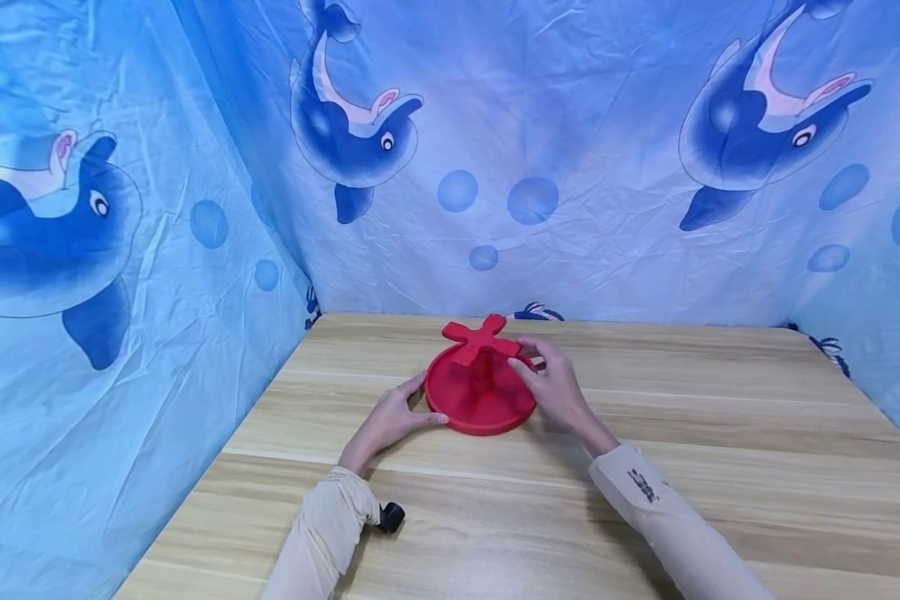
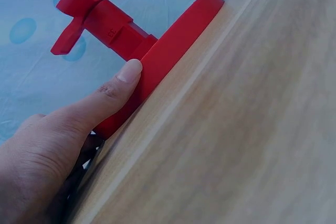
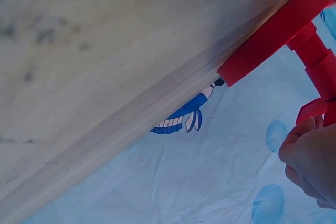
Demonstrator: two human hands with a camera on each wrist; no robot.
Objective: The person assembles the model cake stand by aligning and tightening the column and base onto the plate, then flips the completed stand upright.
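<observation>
A red round base [image 1: 480, 429] with a raised rim lies flat on the table. From its centre rises a red post [image 2: 107, 22], stepped in width, with a four-armed cross-shaped top [image 1: 480, 337]. My left hand [image 1: 390, 421] holds the base at its left side, the thumb on the near rim and the fingers around the far left. In the left wrist view the thumb [image 2: 128, 72] lies against the rim. At the right, my right hand [image 1: 558, 387] pinches one arm of the cross top, above the base. The right wrist view shows the fingers [image 3: 299, 142] on that arm.
A wood-grain table [image 1: 682, 400] carries the base. Blue cloth [image 1: 600, 250] printed with dolphins and bubbles hangs behind the table and along its sides. A small black device [image 1: 392, 517] sits at the left sleeve's cuff.
</observation>
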